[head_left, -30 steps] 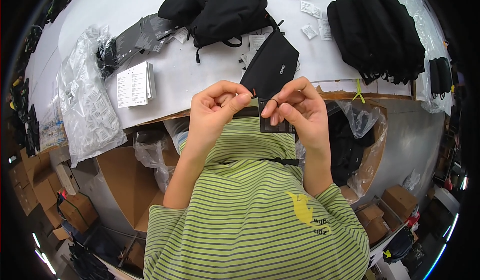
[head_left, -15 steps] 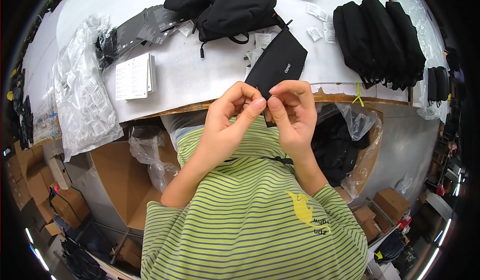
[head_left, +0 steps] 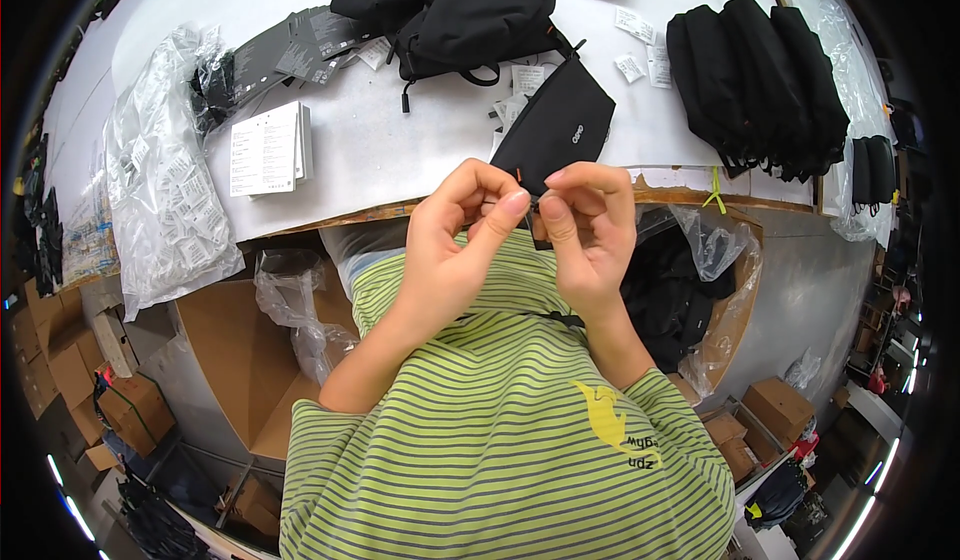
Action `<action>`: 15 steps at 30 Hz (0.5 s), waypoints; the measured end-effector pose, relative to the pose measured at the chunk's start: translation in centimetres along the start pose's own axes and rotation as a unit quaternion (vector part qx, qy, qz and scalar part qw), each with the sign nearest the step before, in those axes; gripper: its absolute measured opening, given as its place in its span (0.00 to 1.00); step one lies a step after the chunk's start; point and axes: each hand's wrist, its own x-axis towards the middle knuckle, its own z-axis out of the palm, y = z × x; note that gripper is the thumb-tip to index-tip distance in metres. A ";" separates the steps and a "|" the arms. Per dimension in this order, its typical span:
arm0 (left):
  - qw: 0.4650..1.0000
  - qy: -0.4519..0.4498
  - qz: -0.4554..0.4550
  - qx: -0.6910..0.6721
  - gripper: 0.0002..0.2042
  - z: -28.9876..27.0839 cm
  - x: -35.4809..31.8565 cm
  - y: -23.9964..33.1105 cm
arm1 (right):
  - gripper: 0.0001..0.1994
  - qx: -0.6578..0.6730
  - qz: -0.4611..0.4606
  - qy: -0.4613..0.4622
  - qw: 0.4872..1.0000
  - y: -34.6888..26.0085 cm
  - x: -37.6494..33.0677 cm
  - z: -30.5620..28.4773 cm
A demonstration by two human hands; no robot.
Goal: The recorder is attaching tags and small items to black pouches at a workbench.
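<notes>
Close together at the table's front edge, my left hand (head_left: 455, 235) and my right hand (head_left: 590, 240) meet fingertip to fingertip, both in a pinch. A thin dark strand seems to run between the fingertips, too small to make out clearly, and a small dark piece shows just below them. Right behind my fingers lies a flat black pouch (head_left: 565, 110) with small pale lettering and an orange bit near its lower corner. My hands hide its near end. Beyond the pouch rests a black bag (head_left: 475, 20) with zip pulls and a loop.
White paper labels (head_left: 633, 25) lie around the pouch. To the left are a stack of white cards (head_left: 272, 150), dark grey tags (head_left: 310, 45) and a clear plastic bag of labels (head_left: 180, 200). Black pouches (head_left: 755, 85) stand in a row at right. Cardboard boxes (head_left: 235, 360) sit below the table.
My fingertips have parted slightly, and the orange bit on the pouch shows more clearly beside my left fingers. Both hands remain in nearly the same place.
</notes>
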 end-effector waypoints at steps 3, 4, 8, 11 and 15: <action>1.000 -0.011 -0.004 0.024 0.05 0.0 -0.1 0.1 | 0.09 0.013 -0.007 0.006 1.000 0.1 -0.1 -0.1; 1.000 -0.011 -0.006 0.019 0.05 0.0 -0.1 0.0 | 0.09 0.022 -0.011 0.007 1.000 0.1 -0.1 -0.2; 1.000 -0.010 -0.004 0.028 0.05 0.2 -0.1 0.1 | 0.09 0.008 -0.019 0.015 1.000 0.3 -0.1 -0.2; 1.000 -0.016 -0.011 0.016 0.05 0.3 0.0 -0.2 | 0.09 0.001 -0.025 0.011 1.000 0.3 -0.2 -0.3; 0.999 -0.031 -0.006 -0.006 0.05 0.0 0.1 -0.2 | 0.09 -0.035 -0.030 0.005 0.999 0.2 -0.2 -0.2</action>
